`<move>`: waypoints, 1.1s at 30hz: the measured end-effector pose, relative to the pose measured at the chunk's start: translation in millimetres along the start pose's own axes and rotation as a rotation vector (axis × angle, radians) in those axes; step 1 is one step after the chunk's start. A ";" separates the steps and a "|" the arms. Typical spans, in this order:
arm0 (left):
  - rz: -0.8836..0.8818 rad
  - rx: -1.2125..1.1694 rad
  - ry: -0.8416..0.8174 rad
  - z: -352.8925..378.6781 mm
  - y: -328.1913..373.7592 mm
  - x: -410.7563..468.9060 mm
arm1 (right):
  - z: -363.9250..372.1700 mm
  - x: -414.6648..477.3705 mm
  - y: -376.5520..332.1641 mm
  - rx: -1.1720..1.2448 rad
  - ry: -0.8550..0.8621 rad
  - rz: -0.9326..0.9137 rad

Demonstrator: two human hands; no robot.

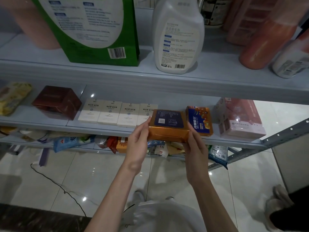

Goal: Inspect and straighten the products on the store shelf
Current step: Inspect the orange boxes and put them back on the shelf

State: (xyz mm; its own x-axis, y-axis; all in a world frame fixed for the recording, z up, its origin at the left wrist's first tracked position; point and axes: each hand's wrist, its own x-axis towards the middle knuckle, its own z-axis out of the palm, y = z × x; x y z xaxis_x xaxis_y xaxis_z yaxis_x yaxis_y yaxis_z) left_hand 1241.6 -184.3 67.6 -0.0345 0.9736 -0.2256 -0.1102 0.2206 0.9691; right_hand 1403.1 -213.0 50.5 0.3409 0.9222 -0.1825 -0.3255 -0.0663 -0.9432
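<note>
orange box [168, 125] is being clamped at the shelf [100, 128] edge: my left hand [138, 144] fingers, held together, are pinching its left end; right hand [194, 148] fingers are curling round its right end.

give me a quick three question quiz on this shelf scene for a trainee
1. True or false: the left hand and the right hand both hold the orange box.
2. How many cream boxes stand in a row to its left? A two, B four, C six.
3. What stands right of the green bag on the upper shelf?
Key: 1 true; 2 B; 3 the white bottle.
</note>
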 end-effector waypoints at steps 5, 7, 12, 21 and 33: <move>-0.088 -0.068 0.022 -5.5 -6.0 1.5 | 1.7 -1.2 -2.7 -0.055 -0.030 -0.045; -0.081 -0.042 0.030 -7.4 -6.6 2.0 | 3.3 -1.7 -6.2 -0.038 0.027 0.028; -0.039 -0.060 -0.002 -8.0 2.8 0.3 | 2.4 -0.8 -3.2 -0.062 0.106 0.156; -0.157 -0.213 -0.101 -1.4 7.5 0.4 | -1.1 -2.9 -1.4 0.104 -0.108 0.133; -0.041 -0.037 -0.206 -2.9 0.3 -3.0 | 8.5 -5.6 -12.6 -0.282 -0.236 0.052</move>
State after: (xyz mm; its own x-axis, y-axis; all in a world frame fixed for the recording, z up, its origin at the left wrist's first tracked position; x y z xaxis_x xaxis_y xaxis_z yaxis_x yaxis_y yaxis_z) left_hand 1238.8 -187.3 68.2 0.1741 0.9562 -0.2355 -0.1434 0.2612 0.9546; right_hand 1397.8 -214.1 65.8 0.1065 0.9752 -0.1938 -0.0698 -0.1871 -0.9799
